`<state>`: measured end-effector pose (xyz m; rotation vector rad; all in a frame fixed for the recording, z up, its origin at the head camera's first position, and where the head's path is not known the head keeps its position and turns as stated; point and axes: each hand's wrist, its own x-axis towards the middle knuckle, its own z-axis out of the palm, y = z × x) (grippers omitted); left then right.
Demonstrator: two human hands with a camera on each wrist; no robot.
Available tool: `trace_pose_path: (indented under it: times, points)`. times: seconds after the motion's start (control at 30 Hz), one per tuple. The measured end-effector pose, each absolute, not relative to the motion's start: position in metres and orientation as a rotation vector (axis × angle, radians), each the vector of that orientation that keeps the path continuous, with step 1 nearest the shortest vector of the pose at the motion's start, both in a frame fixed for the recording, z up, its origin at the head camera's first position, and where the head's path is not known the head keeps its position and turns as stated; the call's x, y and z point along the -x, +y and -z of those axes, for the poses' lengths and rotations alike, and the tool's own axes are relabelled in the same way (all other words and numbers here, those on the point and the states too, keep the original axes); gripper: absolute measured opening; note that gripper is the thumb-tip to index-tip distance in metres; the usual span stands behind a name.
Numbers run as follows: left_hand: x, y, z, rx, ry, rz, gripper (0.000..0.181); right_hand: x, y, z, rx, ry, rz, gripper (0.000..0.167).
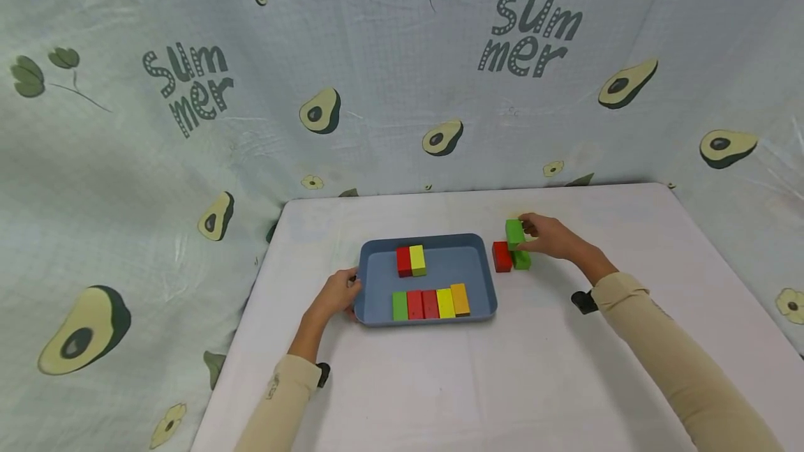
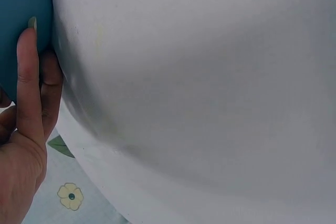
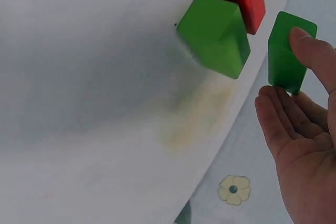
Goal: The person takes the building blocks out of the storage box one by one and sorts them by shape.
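- Green, smooth-faced rectangular block [image 1: 514,231], pinched in your right hand [image 1: 554,238], is at 2 o'clock from the shallow, rectangular blue-grey tray [image 1: 452,267].
- Your left hand [image 1: 336,293] touches the tray at 9 o'clock; whether it pinches cannot be told.
- Likely light, stiff, sturdy, perhaps slippery: grip opposite faces near mid-length.

Left hand [image 2: 29,124] on the far left, one finger stretched along the smooth blue tray [image 2: 21,3]! White tabletop [image 2: 210,103] fills the middle, yellow flower print [image 2: 70,196] below.
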<state>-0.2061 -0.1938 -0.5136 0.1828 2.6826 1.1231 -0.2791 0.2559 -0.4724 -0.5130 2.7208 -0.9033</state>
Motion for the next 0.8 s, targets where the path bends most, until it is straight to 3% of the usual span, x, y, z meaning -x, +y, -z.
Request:
trace_pose_path:
  times: [0.8]
  points:
    - [0.204, -0.194, 0.515, -0.139, 2.692, -1.137, 0.048, 0.274, 0.282, 0.482, 0.452, 2.709, 0.916, 0.066]
